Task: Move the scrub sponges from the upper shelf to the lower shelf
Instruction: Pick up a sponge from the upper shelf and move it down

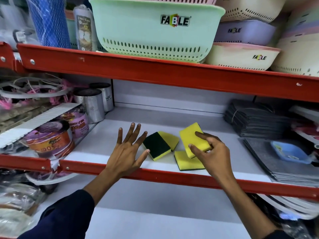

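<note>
Several yellow scrub sponges with dark green backs lie on the white upper shelf [120, 125]. One sponge [156, 145] lies green side up, leaning on a second sponge [170, 139]. Another sponge [184, 161] lies flat near the shelf's red front rail. My right hand [208, 152] is shut on a raised yellow sponge [191, 137], tilted above the flat one. My left hand [129, 149] hovers open with spread fingers, just left of the green-topped sponge. The white lower shelf [155, 213] shows below the rail.
Packaged scrubbers [51, 140] and metal cans [94, 104] stand at the left. Dark folded cloths [255, 118], grey mats [283, 163] and a blue tray [290, 152] fill the right. Plastic Fable baskets [155, 28] sit on the top shelf above a red beam [172, 71].
</note>
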